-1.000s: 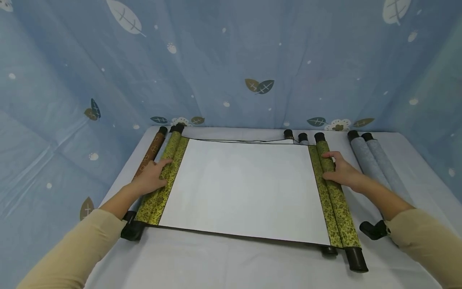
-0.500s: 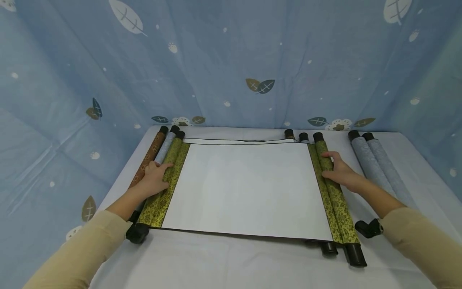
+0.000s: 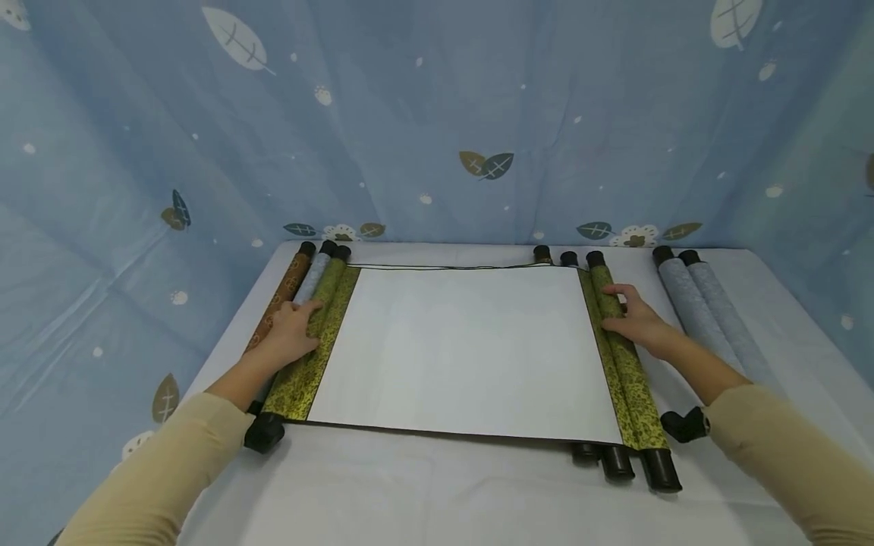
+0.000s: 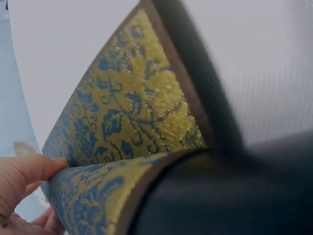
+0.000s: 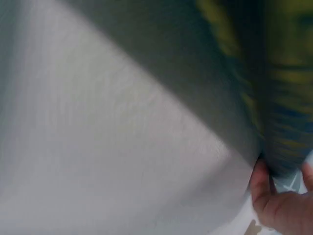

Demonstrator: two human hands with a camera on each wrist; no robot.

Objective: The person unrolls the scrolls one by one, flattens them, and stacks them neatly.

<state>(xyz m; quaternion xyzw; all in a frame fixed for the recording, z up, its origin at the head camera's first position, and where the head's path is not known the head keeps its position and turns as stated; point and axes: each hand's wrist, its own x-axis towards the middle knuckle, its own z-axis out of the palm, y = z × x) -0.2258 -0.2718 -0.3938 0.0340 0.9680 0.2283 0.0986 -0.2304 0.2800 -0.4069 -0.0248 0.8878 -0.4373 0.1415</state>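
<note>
A hanging scroll with a blank white sheet (image 3: 464, 349) and patterned yellow-green borders lies unrolled across the white surface. My left hand (image 3: 290, 334) grips its left roller (image 3: 290, 383), the thumb on top in the left wrist view, where the brocade border (image 4: 122, 112) appears close up with blue vines. On the far right, my right hand (image 3: 638, 318) holds the right roller (image 3: 635, 390) between thumb and fingers. The right wrist view shows the scroll's pale underside (image 5: 122, 122) and my right fingers (image 5: 261, 186) at the roller's edge.
Left of the green scroll lie a brown roller (image 3: 273, 311) and a pale blue-grey one (image 3: 314, 277). Dark roller ends (image 3: 617, 464) poke out beneath the sheet's near right edge. Two grey rolls (image 3: 703, 318) lie at the right. Blue leaf-print cloth (image 3: 437, 129) hangs behind.
The scroll's right end has shifted slightly left and away from me. Its left far end has come toward me. More of the dark ends underneath shows; both hands keep their hold.
</note>
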